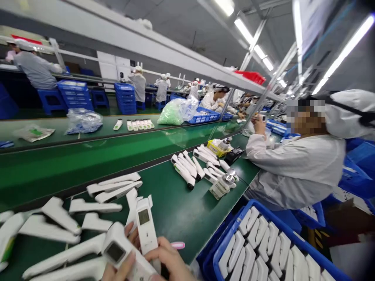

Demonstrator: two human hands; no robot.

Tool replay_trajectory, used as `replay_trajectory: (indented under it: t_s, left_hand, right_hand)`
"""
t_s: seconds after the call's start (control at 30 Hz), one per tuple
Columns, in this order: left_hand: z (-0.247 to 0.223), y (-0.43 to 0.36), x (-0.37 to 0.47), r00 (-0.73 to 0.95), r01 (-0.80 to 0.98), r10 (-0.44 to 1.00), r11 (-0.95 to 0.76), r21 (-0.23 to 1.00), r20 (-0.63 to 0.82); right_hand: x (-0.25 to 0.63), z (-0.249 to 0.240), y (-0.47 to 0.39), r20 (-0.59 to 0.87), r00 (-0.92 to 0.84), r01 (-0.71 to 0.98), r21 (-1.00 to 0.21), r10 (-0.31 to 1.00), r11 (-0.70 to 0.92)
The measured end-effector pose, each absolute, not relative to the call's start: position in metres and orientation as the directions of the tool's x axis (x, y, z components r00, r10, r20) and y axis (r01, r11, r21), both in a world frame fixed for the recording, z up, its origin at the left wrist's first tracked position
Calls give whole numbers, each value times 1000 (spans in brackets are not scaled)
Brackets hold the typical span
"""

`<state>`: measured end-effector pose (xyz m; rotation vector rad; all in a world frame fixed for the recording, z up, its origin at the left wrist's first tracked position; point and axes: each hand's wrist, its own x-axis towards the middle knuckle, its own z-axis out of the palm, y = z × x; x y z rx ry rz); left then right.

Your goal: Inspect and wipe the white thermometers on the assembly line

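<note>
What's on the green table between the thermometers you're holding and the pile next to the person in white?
In the head view, only bare green table lies between the held thermometers and the pile; the stretch holds nothing else.

Thermometers [88,203] on bench [181,207]; crate [263,249] right.

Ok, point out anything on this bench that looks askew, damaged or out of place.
Nothing looks damaged or spilled. The white casings by the person's hands lie loose at mixed angles on the green bench, unlike the neat rows in the blue crate. A pink pen lies near the bench edge.
</note>
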<state>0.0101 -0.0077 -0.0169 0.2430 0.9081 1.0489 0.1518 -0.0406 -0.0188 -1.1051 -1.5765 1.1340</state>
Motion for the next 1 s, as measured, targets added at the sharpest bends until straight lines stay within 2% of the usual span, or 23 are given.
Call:
replay_trajectory:
  t_s: [0.07, 0.17, 0.33, 0.4, 0.73, 1.0]
  left_hand:
    - [-6, -8, 5, 189, -705, 823, 493, 510, -535]
    - [5, -5, 0, 185, -764, 861, 430, 481, -474]
    - [13, 2, -5, 284, -808, 843, 467, 358, -457]
    - [15, 4, -7, 302, -808, 831, 483, 337, -467]
    - [18, 8, -10, 353, -775, 789, 547, 316, -503]
    - [15, 6, -10, 435, -755, 772, 593, 279, -464]
  right_hand:
    - [148, -17, -44, 168, -208, 144, -969, 963, 201]
    - [144, -23, -48, 57, -129, 80, -995, 990, 67]
    - [140, -27, -51, -58, -191, -150, -985, 980, -87]
    - [140, -24, -51, -88, -228, -190, -973, 970, -133]
    - [140, -19, -51, -96, -279, -149, -979, 955, -142]
    - [143, -16, -54, -98, -305, -112, -984, 947, -138]
